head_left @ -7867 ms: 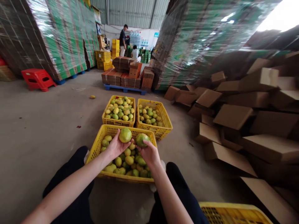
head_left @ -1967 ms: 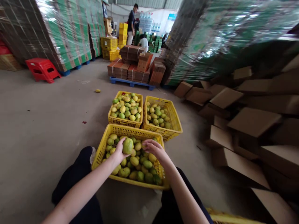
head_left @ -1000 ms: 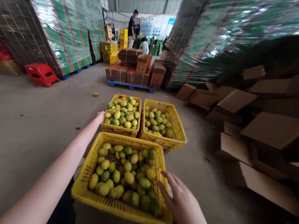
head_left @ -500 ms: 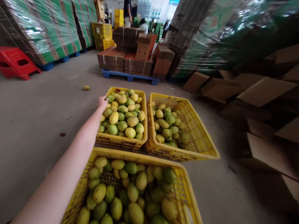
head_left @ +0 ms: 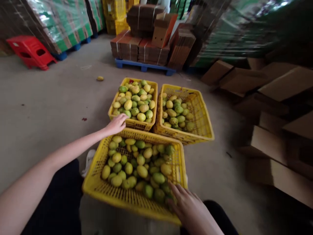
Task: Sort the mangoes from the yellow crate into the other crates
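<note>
In the head view my left hand hovers at the near left corner of the fuller yellow crate, fingers loosely stretched, nothing seen in them. That crate is heaped with oval yellow-green fruit. My right hand reaches over the right side of the nearest yellow crate, its fingers spread beside the green fruit there. I cannot tell whether they touch it. Fruit covers much of this crate's bottom, leaving bare mesh at the left and front.
Another yellow crate, partly filled with fruit, stands at the back right. Open cardboard boxes lie along the right. Behind are flat cartons on a blue pallet. A red stool and one loose fruit are on the floor.
My left hand has moved from the fuller crate's far left side to its near corner. My right hand has come into view over the near crate. The view has tilted down.
</note>
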{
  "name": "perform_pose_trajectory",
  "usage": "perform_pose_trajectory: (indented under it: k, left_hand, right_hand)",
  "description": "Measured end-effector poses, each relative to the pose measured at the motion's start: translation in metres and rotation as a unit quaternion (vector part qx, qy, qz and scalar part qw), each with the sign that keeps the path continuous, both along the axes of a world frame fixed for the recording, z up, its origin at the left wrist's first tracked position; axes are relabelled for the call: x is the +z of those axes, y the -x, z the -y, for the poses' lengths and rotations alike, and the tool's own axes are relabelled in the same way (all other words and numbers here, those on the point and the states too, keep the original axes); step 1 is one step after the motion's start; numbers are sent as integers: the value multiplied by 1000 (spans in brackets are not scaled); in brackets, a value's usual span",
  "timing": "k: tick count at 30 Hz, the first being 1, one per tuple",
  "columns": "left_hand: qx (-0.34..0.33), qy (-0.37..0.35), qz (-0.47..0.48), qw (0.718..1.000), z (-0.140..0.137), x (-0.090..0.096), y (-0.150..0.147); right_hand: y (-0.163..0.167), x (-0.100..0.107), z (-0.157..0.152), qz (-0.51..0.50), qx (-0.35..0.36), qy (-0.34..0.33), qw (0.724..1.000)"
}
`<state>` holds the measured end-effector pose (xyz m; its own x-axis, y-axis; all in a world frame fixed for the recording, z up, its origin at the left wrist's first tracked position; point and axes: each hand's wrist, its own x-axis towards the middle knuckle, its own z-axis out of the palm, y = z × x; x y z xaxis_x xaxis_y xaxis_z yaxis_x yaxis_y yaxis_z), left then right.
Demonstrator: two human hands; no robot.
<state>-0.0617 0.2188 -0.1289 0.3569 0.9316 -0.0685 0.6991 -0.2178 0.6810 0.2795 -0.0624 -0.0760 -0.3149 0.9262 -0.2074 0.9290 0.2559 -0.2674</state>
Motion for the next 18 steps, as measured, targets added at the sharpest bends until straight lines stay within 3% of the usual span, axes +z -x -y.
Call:
perform_pose_trajectory:
  k: [3,5,11,18]
  left_hand:
    - [3,224,52,973,74,-22,-5]
    - [41,308,57,949,112,-42,-10]
    - [161,323,76,930,183,-89,-18]
    - [203,356,69,910,216,-110,-25]
  right_hand:
    - [27,19,-6,40,-3,102,994]
    - [45,24,-8,74,-1,158,985]
    - [69,19,0,132,-6,201,971]
    - [43,21,11,151,-26,202,967]
